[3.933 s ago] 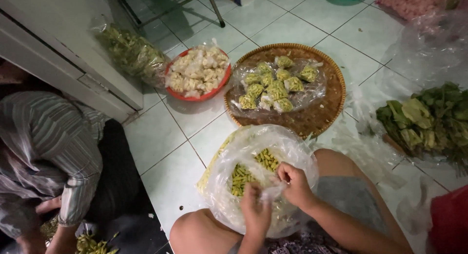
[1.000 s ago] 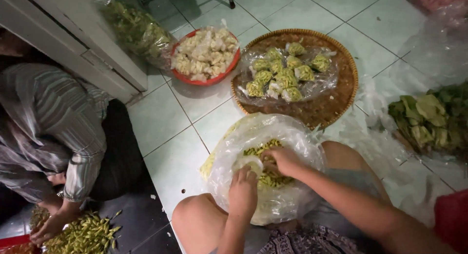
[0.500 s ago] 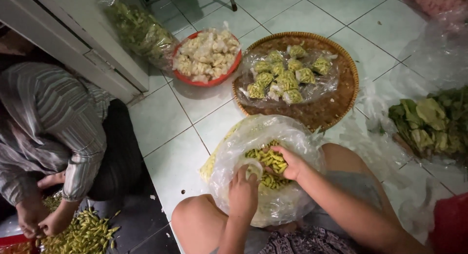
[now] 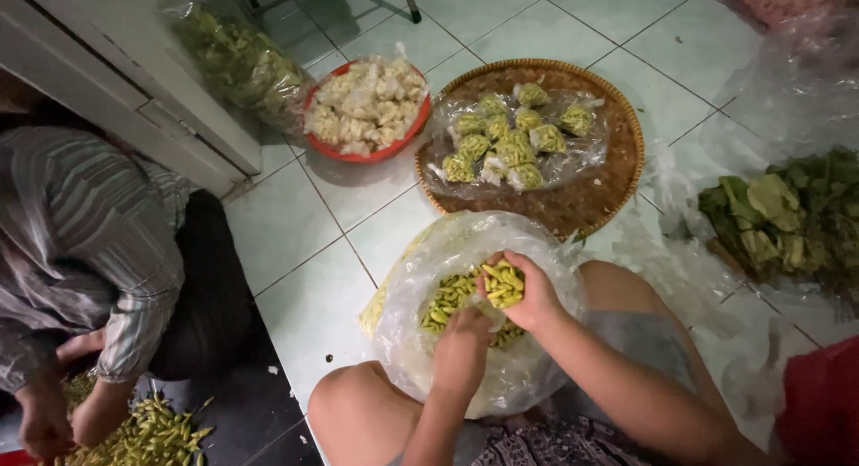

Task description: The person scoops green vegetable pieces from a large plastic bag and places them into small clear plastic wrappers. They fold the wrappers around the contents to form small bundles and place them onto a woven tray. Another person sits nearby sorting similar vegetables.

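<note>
Working inside the clear plastic bag that sits on the tiled floor between our knees, our right hand is cupped, fingers curled around a handful of green chilies lifted just above the pile in the bag. Our left hand sits lower in the bag, fingers bent down into the chilies; we cannot tell what they grip. Beyond the bag lies a woven tray of small filled packets; left of that tray, a red bowl.
</note>
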